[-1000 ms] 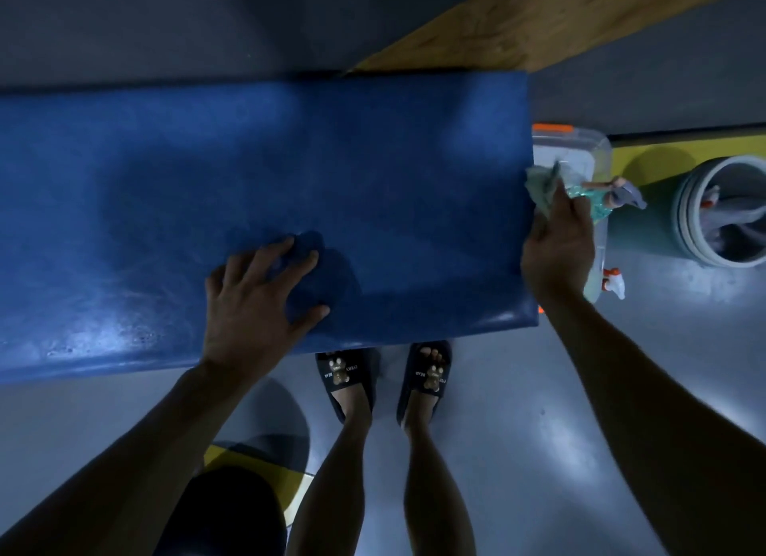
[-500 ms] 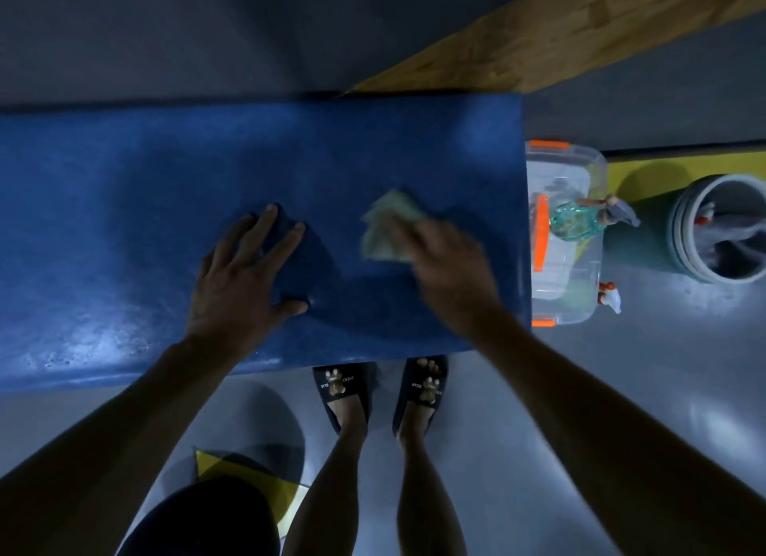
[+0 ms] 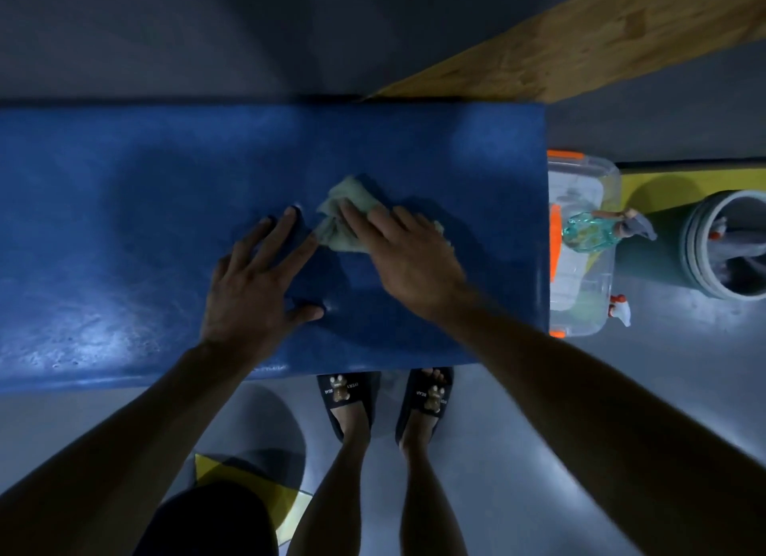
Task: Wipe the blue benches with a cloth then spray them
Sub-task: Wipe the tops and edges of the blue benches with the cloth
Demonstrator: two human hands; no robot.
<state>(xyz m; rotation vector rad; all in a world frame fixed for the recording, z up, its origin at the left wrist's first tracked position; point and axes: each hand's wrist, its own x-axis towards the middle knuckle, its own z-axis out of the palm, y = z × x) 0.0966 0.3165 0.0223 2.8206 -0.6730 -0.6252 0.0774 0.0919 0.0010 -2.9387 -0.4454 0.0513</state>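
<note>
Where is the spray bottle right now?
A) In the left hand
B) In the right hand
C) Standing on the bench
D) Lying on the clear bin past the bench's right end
D: the spray bottle lies on the clear bin, while the right hand presses the cloth on the bench.
</note>
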